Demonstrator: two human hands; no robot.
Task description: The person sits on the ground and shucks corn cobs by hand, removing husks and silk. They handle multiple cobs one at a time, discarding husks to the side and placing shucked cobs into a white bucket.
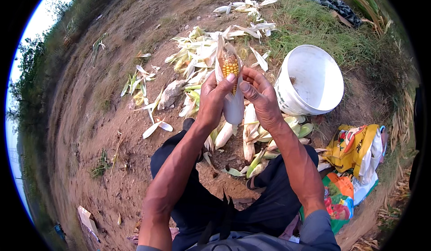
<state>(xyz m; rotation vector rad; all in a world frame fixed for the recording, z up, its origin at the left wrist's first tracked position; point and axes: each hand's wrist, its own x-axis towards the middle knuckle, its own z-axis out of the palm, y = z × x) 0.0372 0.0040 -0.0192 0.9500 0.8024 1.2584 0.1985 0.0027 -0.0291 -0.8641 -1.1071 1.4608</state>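
Observation:
An ear of corn [230, 66] with yellow kernels stands upright between my hands, its pale husk [233, 108] parted at the front and still around the sides and base. The kernels near its tip look brownish and damaged. My left hand [215, 93] grips the ear from the left, with the thumb on the kernels. On the right side, my right hand [259, 91] holds the husk edge between thumb and fingers. Unopened ears in husks [225, 136] lie on the soil below, between my legs. A white plastic bucket [284, 96] leans to the right of my right hand, with a small brown bit inside.
Stripped husks [202, 50] are heaped on the dirt beyond my hands. A greyish stone [171, 94] lies left of them. Printed yellow [350, 150] and multicoloured sacks [340, 197] lie at my right. Dark crumpled plastic [333, 5] rests on grass at the upper right.

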